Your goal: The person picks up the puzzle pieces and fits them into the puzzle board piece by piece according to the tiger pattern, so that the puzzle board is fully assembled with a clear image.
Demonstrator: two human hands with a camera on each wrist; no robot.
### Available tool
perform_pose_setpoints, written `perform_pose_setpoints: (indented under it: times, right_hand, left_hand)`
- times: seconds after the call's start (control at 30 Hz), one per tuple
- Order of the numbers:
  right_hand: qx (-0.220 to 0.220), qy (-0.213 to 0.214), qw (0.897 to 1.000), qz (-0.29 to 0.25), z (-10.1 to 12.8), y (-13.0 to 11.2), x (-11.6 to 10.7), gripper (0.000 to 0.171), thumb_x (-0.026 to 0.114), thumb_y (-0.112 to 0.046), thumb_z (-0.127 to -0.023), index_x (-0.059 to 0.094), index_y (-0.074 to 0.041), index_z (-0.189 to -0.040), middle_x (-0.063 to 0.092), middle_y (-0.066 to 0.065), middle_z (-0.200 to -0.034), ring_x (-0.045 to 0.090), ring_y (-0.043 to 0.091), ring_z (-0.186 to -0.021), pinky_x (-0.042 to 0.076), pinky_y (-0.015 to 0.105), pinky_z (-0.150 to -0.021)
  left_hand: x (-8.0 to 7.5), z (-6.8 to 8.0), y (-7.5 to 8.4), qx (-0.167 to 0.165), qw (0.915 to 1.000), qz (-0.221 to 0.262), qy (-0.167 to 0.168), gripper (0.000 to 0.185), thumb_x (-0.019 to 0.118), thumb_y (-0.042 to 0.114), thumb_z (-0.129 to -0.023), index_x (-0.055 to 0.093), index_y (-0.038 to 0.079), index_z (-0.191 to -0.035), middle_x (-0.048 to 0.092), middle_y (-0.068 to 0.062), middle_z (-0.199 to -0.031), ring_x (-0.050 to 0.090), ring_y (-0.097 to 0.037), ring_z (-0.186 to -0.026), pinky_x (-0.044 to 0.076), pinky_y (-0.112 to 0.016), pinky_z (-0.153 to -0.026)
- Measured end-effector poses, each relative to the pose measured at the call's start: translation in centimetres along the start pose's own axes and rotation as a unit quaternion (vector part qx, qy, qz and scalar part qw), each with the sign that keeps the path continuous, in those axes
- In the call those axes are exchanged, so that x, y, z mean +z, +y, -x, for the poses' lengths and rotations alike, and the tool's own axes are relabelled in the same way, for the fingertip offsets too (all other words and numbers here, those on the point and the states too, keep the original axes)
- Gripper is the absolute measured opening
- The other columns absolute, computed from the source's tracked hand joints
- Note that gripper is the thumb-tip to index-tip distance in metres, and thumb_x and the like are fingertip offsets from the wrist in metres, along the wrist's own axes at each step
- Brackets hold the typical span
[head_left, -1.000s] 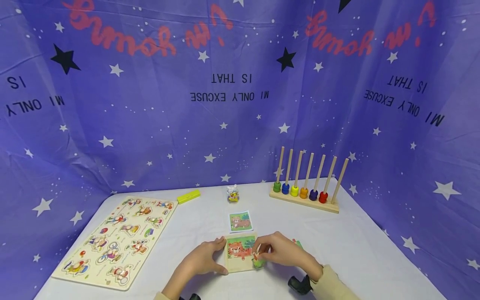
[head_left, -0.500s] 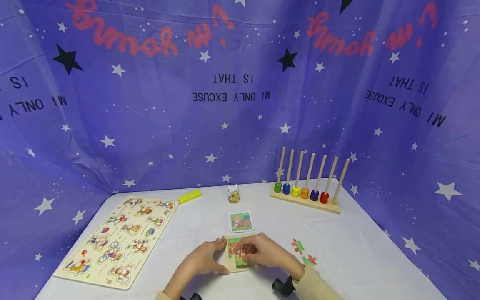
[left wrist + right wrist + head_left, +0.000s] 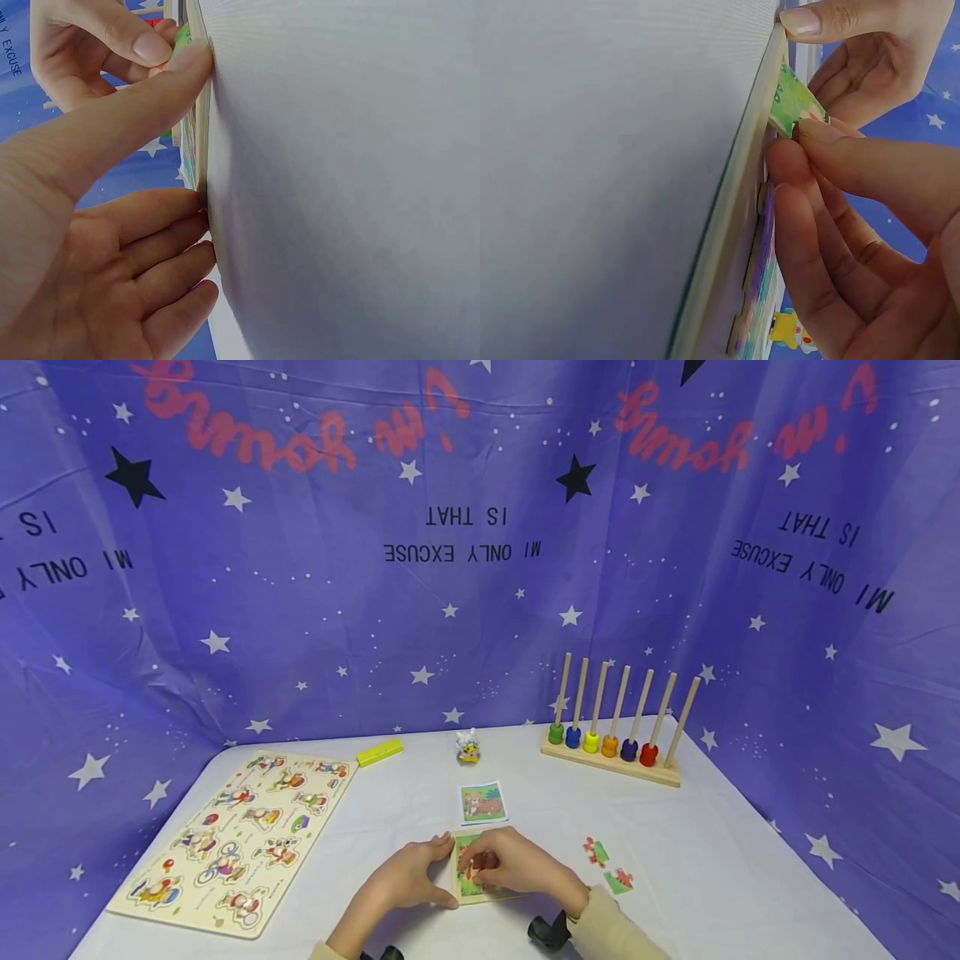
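My right hand (image 3: 519,864) pinches a green jigsaw piece (image 3: 795,97) between thumb and fingers, tilted over the near left part of a small wooden puzzle tray (image 3: 491,900). In the right wrist view one edge of that piece meets the tray. Fitted pieces in the tray are mostly covered by my right hand. My left hand (image 3: 408,877) braces the tray's left side, its thumb at the near corner and its fingers extended along the edge. Two loose jigsaw pieces, one (image 3: 596,852) beyond the other (image 3: 619,881), lie right of my right hand.
Just behind the tray lies a picture card (image 3: 483,803). A large peg puzzle board (image 3: 251,852) covers the table's left side. Farther back are a yellow block (image 3: 379,752), a small figurine (image 3: 467,747) and a bead rack with upright pegs (image 3: 611,760).
My right hand has carried the green piece leftward, from the tray's right side to its near left. The loose pieces on the right have come into sight. My left hand stays put.
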State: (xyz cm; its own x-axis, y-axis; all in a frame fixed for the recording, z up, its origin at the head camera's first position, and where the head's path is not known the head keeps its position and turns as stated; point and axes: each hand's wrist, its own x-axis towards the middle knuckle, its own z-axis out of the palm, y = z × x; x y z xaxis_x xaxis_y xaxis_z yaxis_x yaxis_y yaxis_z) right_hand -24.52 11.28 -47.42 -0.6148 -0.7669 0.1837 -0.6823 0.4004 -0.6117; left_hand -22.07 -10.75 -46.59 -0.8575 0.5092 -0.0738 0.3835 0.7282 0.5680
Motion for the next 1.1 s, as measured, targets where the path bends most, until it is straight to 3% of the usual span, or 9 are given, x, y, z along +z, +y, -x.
perform_pose_setpoints:
  times: [0.13, 0.37, 0.87, 1.1]
  right_hand:
    - [0.008, -0.004, 1.0, 0.001, -0.17, 0.05, 0.28, 0.017, 0.073, -0.003, -0.084, 0.073, -0.013, -0.098, 0.063, -0.012, -0.08, 0.052, -0.006, -0.066, 0.049, 0.013, -0.059]
    - [0.058, -0.001, 0.998, -0.015, -0.33, -0.24, 0.38, 0.017, 0.074, -0.004, -0.083, 0.071, -0.013, -0.097, 0.06, -0.015, -0.074, 0.052, -0.004, -0.063, 0.049, 0.014, -0.057]
    - [0.028, -0.011, 1.0, 0.009, -0.31, -0.3, 0.52, 0.014, 0.074, -0.003, -0.083, 0.074, -0.01, -0.094, 0.066, -0.011, -0.083, 0.052, -0.005, -0.065, 0.049, 0.012, -0.059]
    - [0.044, -0.002, 0.999, 0.012, -0.14, -0.18, 0.11, 0.023, 0.076, 0.0, -0.078, 0.073, -0.012, -0.098, 0.065, -0.011, -0.084, 0.053, -0.003, -0.067, 0.049, 0.014, -0.061]
  left_hand:
    - [0.01, 0.04, 0.03, 0.003, 1.0, 0.0, 0.001, 0.09, 0.086, 0.039, -0.065, 0.051, -0.003, -0.136, 0.045, -0.019, -0.143, 0.043, -0.042, -0.13, 0.034, -0.056, -0.107]
    - [-0.03, 0.2, 0.11, 0.008, 0.9999, 0.007, 0.003, 0.089, 0.086, 0.037, -0.066, 0.05, -0.005, -0.136, 0.044, -0.021, -0.143, 0.042, -0.042, -0.13, 0.033, -0.056, -0.107]
    - [0.08, 0.06, -0.05, 0.003, 1.0, -0.001, -0.002, 0.09, 0.085, 0.039, -0.066, 0.05, -0.003, -0.137, 0.044, -0.019, -0.144, 0.042, -0.041, -0.131, 0.034, -0.054, -0.107]
    - [0.08, 0.09, 0.04, 0.005, 1.0, -0.005, 0.004, 0.09, 0.086, 0.039, -0.065, 0.051, -0.004, -0.136, 0.045, -0.02, -0.143, 0.043, -0.042, -0.13, 0.034, -0.055, -0.107]
